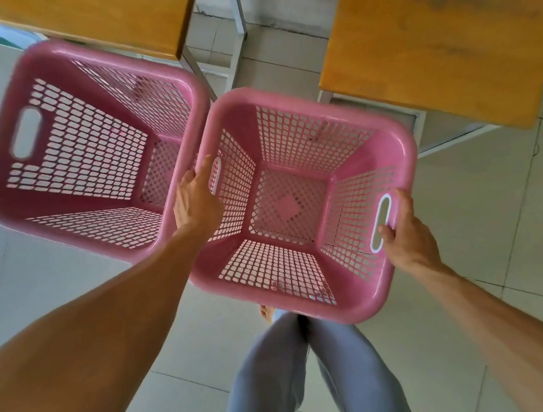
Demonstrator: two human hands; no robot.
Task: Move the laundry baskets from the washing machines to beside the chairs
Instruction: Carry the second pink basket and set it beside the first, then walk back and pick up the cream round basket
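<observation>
The floor was pale square tiles w/ thin dark lines between them. Closest to the camera were the person's legs in grey trousers, standing on the tiles.

Just past the legs was a pink plastic basket full of little holes. It had nothing in it. The left hand sat on its left rim by a handle slot, fingers curled over the edge, pointer finger sticking out. The right hand held the right rim, thumb in the white-edged handle slot, fingers wrapped round the outside. I couldn't tell if the basket was on the floor or lifted a bit.

A second pink plastic holey basket stood to the left, rims touching or nearly touching the first one.

Farther off were two chairs w/ orange wooden seats and white metal legs, one behind each basket. Bare tiles lay open to the left and right.
</observation>
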